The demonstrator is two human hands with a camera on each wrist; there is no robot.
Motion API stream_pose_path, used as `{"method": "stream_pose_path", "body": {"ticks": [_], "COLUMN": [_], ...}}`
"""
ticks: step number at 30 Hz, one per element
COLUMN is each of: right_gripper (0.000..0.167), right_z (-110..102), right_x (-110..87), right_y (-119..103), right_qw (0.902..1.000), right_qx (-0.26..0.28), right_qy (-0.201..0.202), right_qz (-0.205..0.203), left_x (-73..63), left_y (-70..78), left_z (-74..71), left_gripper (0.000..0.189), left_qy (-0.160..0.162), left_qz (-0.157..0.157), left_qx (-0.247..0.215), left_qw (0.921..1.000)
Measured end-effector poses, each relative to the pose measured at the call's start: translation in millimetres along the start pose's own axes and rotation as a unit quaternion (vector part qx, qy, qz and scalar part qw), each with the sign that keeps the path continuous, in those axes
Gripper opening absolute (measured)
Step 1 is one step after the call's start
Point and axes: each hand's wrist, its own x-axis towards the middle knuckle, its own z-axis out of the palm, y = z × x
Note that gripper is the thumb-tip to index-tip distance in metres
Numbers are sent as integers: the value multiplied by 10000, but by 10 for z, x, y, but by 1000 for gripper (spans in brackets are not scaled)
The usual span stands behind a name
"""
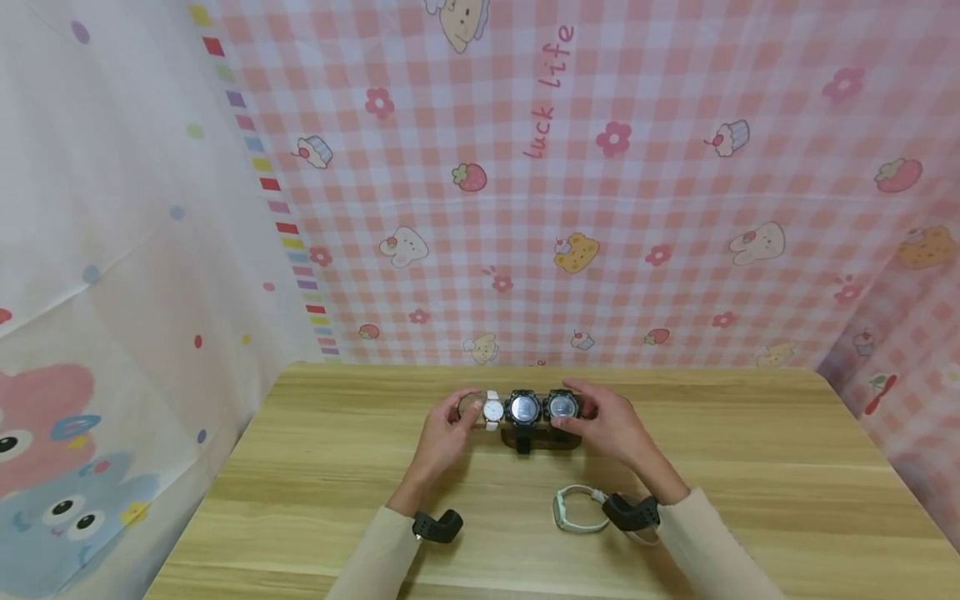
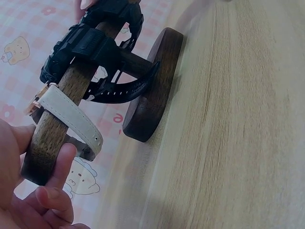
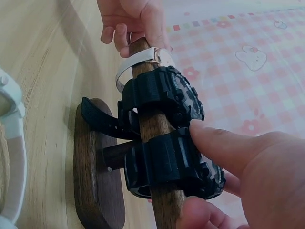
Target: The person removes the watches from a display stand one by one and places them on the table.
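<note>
A dark wooden watch stand (image 2: pixel 162 81) has a horizontal bar carrying three watches. At the bar's left end sits a watch with a white strap (image 2: pixel 71 114) and a pale round dial. Beside it is a black sports watch (image 1: pixel 524 408) whose loose strap end hangs toward the base. Another black digital watch (image 3: pixel 176 164) is further right on the bar. My left hand (image 1: pixel 447 429) pinches the bar's left end, right by the white-strapped watch. My right hand (image 1: pixel 611 421) grips the right black watch, one fingertip at its upper edge and another by the bar.
On the wooden table (image 1: pixel 337 467), nearer me, lies a white-strapped watch (image 1: pixel 581 528), partly under my right wrist. Each wrist wears a black camera band (image 1: pixel 438 527). A pink checked cloth (image 1: pixel 525 208) hangs behind the table, and a white printed cloth (image 1: pixel 150 250) hangs at left.
</note>
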Motion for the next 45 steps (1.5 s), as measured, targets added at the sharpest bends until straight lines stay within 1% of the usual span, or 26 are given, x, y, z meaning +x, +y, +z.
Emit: {"method": "stream_pose_path", "body": {"ticks": [6,21,24,30,36,39,45], "right_gripper": [57,56,56,56,52,54,58], "right_z": [10,18,12,-23,-61,-92,-151], "right_x": [7,-36,-44,-63,-80,-94,-124], "right_y": [5,41,48,57,100,118,144], "right_qw": [9999,9995,9996,9999,9995,9995,9995], "right_qx": [-109,9,-18,-75,-100,-139,-253], "right_qy": [64,138,86,25,123,144,193], "right_qz": [-6,-286,-252,-147,-261,-239,-21], "left_x": [3,-14,-12,-6,-10,-10,-11], "left_y": [-8,17,21,18,19,18,11], "left_z": [-4,-3,-1,-1,-4,-5,-9], "left_gripper": [29,28,28,28,28,28,28], "left_qy": [-23,-3,4,17,8,10,33], "left_qz": [22,-53,-80,-4,81,29,-41], "left_qx": [-45,103,76,69,120,80,94], "left_qw": [10000,9999,9999,10000,9999,10000,9999]}}
